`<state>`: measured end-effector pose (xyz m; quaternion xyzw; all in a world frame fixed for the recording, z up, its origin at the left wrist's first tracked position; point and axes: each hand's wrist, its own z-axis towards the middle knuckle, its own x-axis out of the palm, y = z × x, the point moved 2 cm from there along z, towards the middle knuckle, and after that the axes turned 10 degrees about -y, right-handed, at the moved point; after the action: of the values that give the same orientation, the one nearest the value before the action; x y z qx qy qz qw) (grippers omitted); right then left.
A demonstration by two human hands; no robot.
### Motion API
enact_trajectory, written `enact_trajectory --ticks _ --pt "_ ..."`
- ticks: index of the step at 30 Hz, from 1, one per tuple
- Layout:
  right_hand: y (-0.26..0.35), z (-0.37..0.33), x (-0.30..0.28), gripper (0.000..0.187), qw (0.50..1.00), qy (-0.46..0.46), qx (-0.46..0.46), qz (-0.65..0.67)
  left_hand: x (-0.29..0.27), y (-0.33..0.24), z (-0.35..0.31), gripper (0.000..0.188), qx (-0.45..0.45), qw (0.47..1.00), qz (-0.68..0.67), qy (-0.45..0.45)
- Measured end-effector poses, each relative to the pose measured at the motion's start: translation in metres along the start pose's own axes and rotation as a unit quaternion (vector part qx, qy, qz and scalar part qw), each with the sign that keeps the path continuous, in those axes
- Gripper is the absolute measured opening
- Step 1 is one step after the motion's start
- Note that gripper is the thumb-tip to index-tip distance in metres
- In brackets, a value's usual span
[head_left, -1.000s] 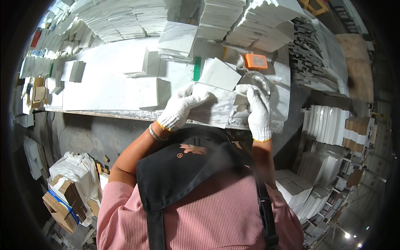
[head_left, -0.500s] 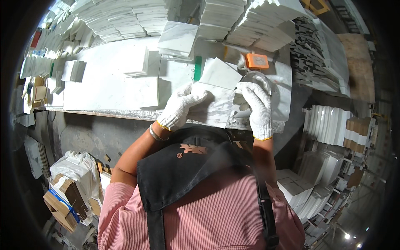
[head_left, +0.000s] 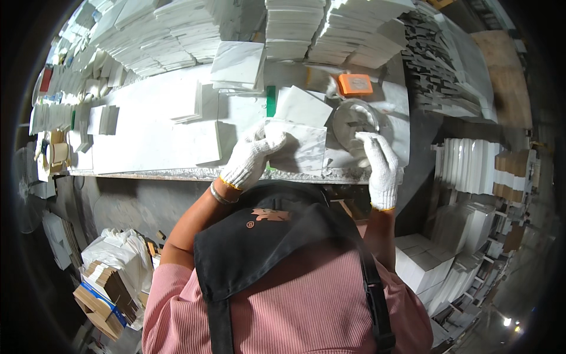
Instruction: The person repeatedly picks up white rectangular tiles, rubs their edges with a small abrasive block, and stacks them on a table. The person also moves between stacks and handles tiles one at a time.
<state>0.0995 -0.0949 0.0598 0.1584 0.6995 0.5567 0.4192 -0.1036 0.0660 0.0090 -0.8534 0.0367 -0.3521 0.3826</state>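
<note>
My left hand (head_left: 253,156), in a white knit glove, grips a grey-veined marble tile (head_left: 303,148) by its left edge, thumb on top. The tile is held near the bench's front edge. At its right, my gloved right hand (head_left: 380,168) is beside the near rim of a round, shallow dish (head_left: 337,128) with pale residue and a grey piece inside. The right fingers are bent together; whatever they hold is hidden. Just behind the held tile lies a plain white tile (head_left: 303,107), overlapping others.
An orange box (head_left: 355,84) lies behind the dish, and a green strip (head_left: 270,101) left of the white tile. Stacked tiles (head_left: 236,64) stand farther back, with tall tile stacks (head_left: 289,29) behind. More tiles (head_left: 197,141) lie on the bench to the left.
My right hand has moved away from the held tile's right edge, rightward to the dish. My left hand keeps its grip on the tile. The whole view has shifted slightly.
</note>
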Motion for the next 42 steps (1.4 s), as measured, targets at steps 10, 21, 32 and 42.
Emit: enact_trajectory --ticks 10,21,32,42 --pt "-0.051 0.002 -0.038 0.024 0.933 -0.099 -0.061 -0.339 0.005 0.005 0.009 0.025 0.006 0.999 -0.015 -0.033" --pt "-0.074 0.023 -0.051 0.027 0.890 -0.154 -0.160 -0.399 0.015 0.008 0.018 0.031 -0.055 0.997 0.021 -0.042" --pt "-0.132 0.089 0.013 0.017 0.968 0.023 -0.175 -0.178 0.045 -0.007 0.031 0.026 -0.017 0.996 0.082 0.008" --pt "-0.099 0.033 -0.038 0.027 0.958 -0.017 0.189 0.215 0.041 -0.014 0.052 0.025 -0.059 0.994 0.093 0.020"
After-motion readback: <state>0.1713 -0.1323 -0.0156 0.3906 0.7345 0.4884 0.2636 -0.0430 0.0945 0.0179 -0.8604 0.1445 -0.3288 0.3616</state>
